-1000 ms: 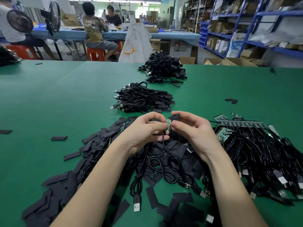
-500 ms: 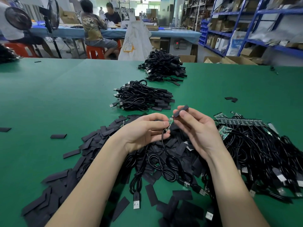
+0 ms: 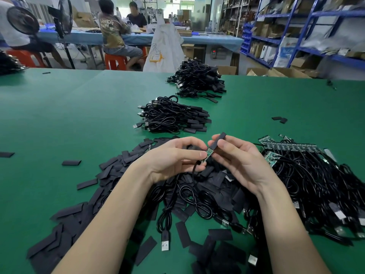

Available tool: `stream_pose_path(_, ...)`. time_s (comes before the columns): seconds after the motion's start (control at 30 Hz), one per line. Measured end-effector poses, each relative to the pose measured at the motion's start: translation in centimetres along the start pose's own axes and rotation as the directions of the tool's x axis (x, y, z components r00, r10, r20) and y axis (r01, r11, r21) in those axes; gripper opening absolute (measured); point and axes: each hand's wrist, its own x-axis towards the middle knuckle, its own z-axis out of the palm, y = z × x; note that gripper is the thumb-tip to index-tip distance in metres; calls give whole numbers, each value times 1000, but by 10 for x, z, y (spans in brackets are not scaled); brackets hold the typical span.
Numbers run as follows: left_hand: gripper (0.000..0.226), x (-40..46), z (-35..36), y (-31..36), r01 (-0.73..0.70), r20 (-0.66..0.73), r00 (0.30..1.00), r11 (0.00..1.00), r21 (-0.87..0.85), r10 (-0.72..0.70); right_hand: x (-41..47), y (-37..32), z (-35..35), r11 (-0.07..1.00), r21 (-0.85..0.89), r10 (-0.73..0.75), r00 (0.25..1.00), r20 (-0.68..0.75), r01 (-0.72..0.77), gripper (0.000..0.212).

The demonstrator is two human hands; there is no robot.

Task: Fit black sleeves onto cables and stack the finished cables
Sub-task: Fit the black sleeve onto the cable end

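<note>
My left hand (image 3: 173, 157) pinches the small green circuit board (image 3: 209, 154) at the end of a black cable (image 3: 194, 186), whose cord loops down over the table toward a USB plug (image 3: 165, 243). My right hand (image 3: 237, 159) pinches a flat black sleeve (image 3: 218, 139), tilted up to the right, with its lower end at the tip of the board. Loose black sleeves (image 3: 122, 161) lie heaped under and left of my hands. A tangle of unsleeved cables with green boards (image 3: 308, 175) lies to the right.
Two stacks of sleeved cables sit farther back on the green table (image 3: 59, 115): a nearer stack (image 3: 173, 117) and a far stack (image 3: 197, 80). Two stray sleeves (image 3: 280, 119) lie at the right. People sit at a blue table beyond; shelves stand at the right.
My right hand has lifted the sleeve and turned it more upright, its lower end now at the board's tip. My left hand keeps its hold on the board.
</note>
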Motion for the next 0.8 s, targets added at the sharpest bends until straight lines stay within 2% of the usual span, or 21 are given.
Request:
stream_pose_path(0.17,19,0,0,-1,-7,37,999,1000,-10,7,-2,-3,-2,999,20,40,998,42,-41,18)
stream_pose_path(0.33,20,2,0,-2,-16,17,1000,1000,-9,16,-3,-7,-6,999,-12,41,998,55,-41,18)
stream_pose_path(0.8,19,3,2,-3,-20,-15,1000,998,-56,19,-2,-7,-4,998,-7,-58,998,9,58,18)
